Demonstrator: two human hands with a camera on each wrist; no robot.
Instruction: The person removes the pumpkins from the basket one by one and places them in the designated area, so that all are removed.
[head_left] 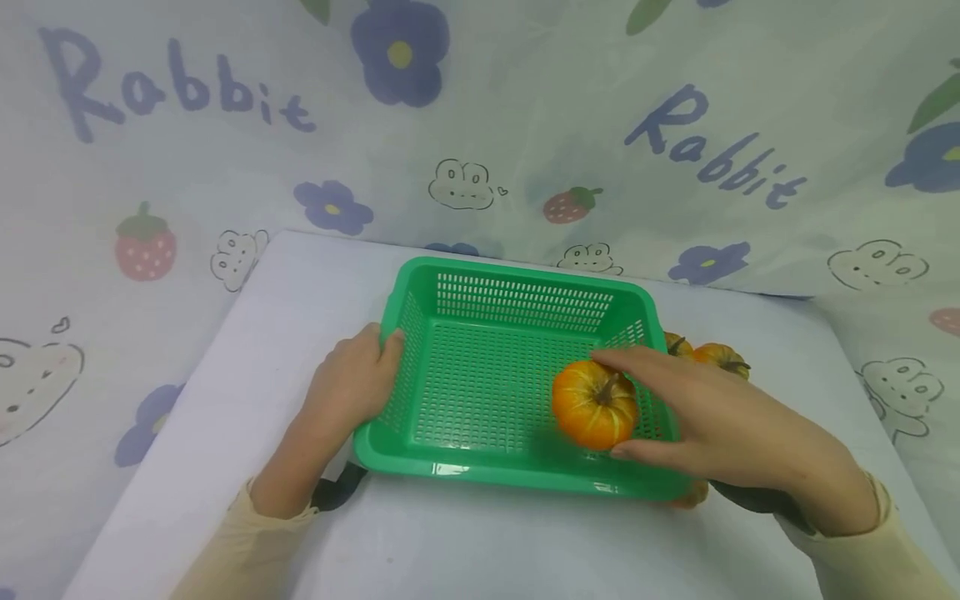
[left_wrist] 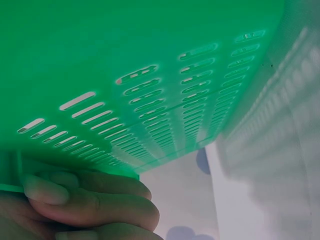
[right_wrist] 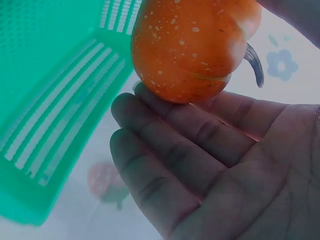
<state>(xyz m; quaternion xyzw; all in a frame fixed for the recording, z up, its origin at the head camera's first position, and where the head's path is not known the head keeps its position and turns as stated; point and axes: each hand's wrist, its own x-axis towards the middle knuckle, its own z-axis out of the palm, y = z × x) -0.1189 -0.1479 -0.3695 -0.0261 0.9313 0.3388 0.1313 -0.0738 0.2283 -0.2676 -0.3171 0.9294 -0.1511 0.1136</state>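
Observation:
A green plastic basket (head_left: pixel 517 479) with slotted walls stands in the middle of the white table. My left hand (head_left: pixel 352 379) grips its left rim, thumb on top; in the left wrist view the curled fingers (left_wrist: pixel 105 202) show beneath the rim, beside the slotted wall (left_wrist: pixel 160 115). Above the basket's right part, my right hand (head_left: pixel 720 425) holds a small orange pumpkin (head_left: pixel 595 406) between thumb and fingers. The right wrist view shows that pumpkin (right_wrist: pixel 185 50) against the fingertips, its dark curved stem (right_wrist: pixel 255 65) pointing away from the basket. No pumpkin shows on the basket's visible floor.
Two more small pumpkins, one (head_left: pixel 678 345) partly hidden by the basket and another (head_left: pixel 722 358) beside it, lie just right of the basket. Part of an orange-brown thing (head_left: pixel 692 497) shows below its front right corner. A patterned cloth (head_left: pixel 480 125) hangs behind the table.

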